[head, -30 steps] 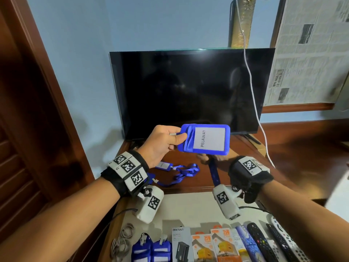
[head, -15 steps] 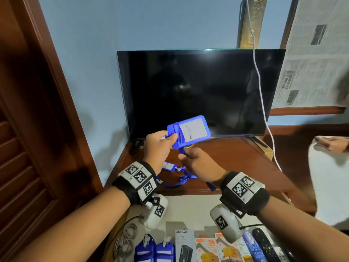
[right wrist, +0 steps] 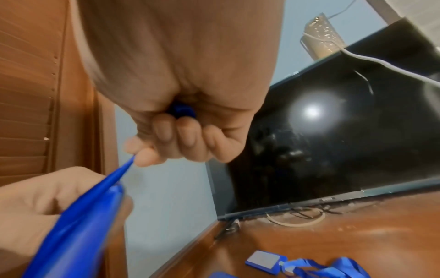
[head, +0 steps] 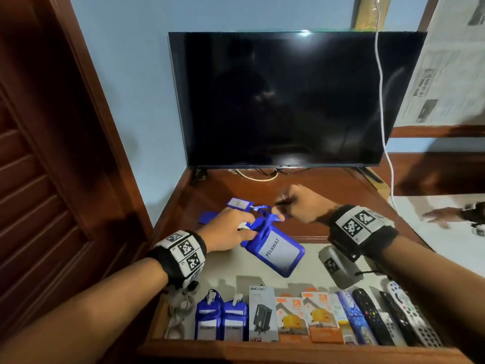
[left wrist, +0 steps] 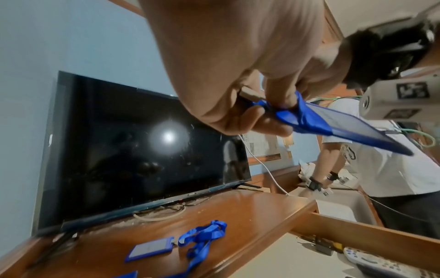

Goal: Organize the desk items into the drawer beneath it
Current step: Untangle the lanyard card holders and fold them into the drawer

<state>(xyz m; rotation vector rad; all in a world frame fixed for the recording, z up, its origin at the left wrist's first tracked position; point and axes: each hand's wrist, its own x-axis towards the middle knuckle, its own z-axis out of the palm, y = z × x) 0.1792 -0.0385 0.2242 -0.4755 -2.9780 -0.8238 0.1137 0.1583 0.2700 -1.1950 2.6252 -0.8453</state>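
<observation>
lowered since a second ago, the blue card holder (head: 275, 253) hangs over the open drawer (head: 301, 350), long axis slanting toward its front right corner; my left hand (head: 228, 232) pinches its top, my right hand (head: 296, 206) grips the lanyard (head: 266, 219).

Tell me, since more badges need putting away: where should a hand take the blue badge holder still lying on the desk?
Judging by its pose, grip the badge holder by its long edges from above: it lies flat, face up. Its lanyard sprawls loose beside it, so gather that with the other hand.
</observation>
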